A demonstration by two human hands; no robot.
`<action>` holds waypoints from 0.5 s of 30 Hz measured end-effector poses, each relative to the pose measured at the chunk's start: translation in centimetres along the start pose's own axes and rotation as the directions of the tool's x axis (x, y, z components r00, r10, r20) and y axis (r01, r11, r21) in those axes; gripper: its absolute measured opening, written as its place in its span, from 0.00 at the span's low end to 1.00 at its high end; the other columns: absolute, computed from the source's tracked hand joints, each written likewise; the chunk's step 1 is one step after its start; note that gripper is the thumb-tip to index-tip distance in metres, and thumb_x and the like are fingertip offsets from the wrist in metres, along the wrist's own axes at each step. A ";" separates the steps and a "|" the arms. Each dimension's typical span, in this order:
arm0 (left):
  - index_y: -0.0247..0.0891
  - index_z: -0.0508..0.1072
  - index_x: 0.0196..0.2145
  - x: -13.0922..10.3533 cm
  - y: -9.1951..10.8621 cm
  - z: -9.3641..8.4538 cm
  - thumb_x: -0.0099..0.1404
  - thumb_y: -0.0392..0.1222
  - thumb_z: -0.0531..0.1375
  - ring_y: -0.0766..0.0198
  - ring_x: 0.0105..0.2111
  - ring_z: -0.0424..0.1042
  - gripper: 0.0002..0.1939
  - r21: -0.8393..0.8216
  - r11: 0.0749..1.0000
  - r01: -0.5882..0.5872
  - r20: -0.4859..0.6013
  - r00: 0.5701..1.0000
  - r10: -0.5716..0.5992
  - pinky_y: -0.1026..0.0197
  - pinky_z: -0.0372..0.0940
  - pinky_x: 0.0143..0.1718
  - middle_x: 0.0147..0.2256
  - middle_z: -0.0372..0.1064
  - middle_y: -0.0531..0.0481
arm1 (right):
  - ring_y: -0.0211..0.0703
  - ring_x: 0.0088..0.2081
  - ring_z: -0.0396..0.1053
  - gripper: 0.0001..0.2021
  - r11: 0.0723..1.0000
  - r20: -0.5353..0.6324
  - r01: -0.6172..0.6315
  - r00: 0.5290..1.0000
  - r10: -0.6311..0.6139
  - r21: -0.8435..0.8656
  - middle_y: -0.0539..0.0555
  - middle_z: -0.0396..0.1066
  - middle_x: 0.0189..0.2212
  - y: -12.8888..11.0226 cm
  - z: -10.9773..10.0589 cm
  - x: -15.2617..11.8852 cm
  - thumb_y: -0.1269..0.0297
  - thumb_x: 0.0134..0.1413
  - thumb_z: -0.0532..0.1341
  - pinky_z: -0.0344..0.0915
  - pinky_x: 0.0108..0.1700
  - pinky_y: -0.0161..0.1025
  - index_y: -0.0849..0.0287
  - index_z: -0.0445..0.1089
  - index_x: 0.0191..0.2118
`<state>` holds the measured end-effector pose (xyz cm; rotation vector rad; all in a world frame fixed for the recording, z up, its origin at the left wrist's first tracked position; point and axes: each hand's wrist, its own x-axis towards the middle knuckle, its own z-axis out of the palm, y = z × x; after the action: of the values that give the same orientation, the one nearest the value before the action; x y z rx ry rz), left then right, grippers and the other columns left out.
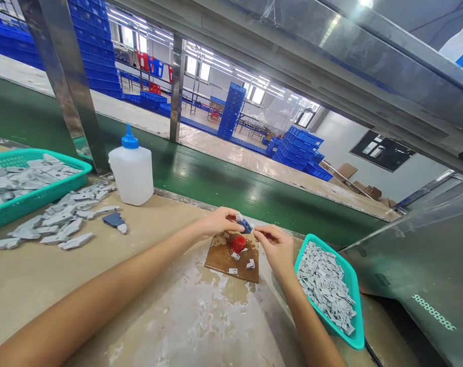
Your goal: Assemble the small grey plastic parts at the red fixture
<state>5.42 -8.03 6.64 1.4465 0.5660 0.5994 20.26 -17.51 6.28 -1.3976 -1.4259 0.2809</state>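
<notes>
My left hand (220, 222) grips a small dark blue and grey part (245, 225) above a brown board (223, 260). At the part's right end, the fingertips of my right hand (274, 243) are pinched together on a tiny pale piece, too small to make out. A red round object (238, 244) sits on the board below my hands, with several small grey pieces (250, 264) around it. To the left, another dark blue and grey part (115, 221) lies beside a pile of larger grey parts (65, 219).
A teal basket (359, 306) of small grey pieces stands at the right, and another teal basket (36, 198) with larger parts at the left. A white bottle (132, 171) with a blue cap stands near the green conveyor (216, 176). Metal posts rise behind.
</notes>
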 end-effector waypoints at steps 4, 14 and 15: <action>0.33 0.73 0.26 -0.2 0.1 0.2 0.42 0.37 0.63 0.66 0.29 0.68 0.10 -0.040 0.999 0.011 0.020 1.000 -0.010 0.64 0.60 0.34 0.28 0.72 0.48 | 0.39 0.29 0.67 0.05 1.000 0.029 0.002 1.000 -0.001 -0.027 0.53 0.71 0.26 0.1 0.2 -0.1 0.67 0.43 0.60 0.66 0.32 0.37 0.57 0.73 0.29; 0.33 0.73 0.25 -0.2 -0.2 0.2 0.40 0.37 0.65 0.66 0.29 0.68 0.11 -0.074 0.997 0.030 0.008 1.000 -0.030 0.63 0.61 0.35 0.26 0.71 0.49 | 0.39 0.29 0.67 0.05 0.993 0.082 0.096 0.992 -0.091 -0.062 0.53 0.71 0.26 0.2 0.3 -0.2 0.69 0.44 0.59 0.65 0.31 0.36 0.57 0.73 0.27; 0.33 0.73 0.25 -0.3 -0.1 0.3 0.40 0.37 0.65 0.66 0.28 0.68 0.11 -0.097 0.994 0.044 0.010 0.999 -0.043 0.63 0.62 0.34 0.26 0.71 0.49 | 0.39 0.30 0.67 0.05 0.992 0.090 0.107 0.991 -0.101 -0.063 0.53 0.71 0.27 0.2 0.2 -0.3 0.69 0.44 0.59 0.65 0.31 0.36 0.57 0.73 0.29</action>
<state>5.42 -8.46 6.55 1.3417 0.5530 0.5788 20.15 -17.56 5.89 -1.3742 -1.5878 0.2300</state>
